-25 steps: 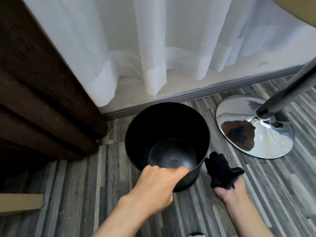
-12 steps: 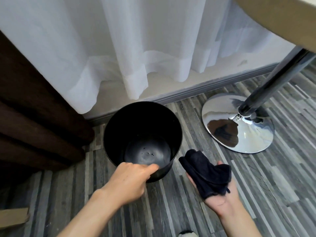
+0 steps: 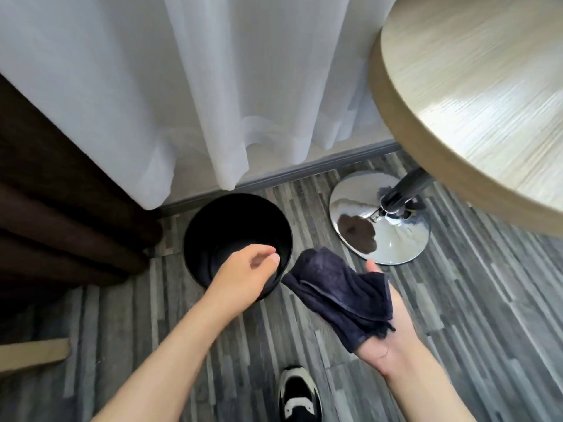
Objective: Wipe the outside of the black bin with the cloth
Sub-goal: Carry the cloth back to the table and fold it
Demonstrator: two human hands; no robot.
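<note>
The round black bin (image 3: 210, 226) stands upright and empty on the grey plank floor, close to the skirting below the curtain. My left hand (image 3: 243, 275) hovers over its near rim with loosely curled fingers and nothing in them; it hides that part of the rim. Just right of the bin, my right hand (image 3: 387, 345) is turned palm up. The dark navy cloth (image 3: 338, 293) lies folded across that palm and fingers, and its far corner almost reaches the bin's side.
A round wooden table top (image 3: 472, 102) overhangs at the right on a pole with a chrome disc base (image 3: 396, 239). A white sheer curtain (image 3: 213, 86) hangs behind the bin, a brown curtain (image 3: 45, 208) at the left. My shoe (image 3: 300, 394) is near the bottom edge.
The view has pulled up and back, so the bin looks smaller and the table top has come into view. My left hand has lifted off the rim. My right palm with the cloth turned further upward.
</note>
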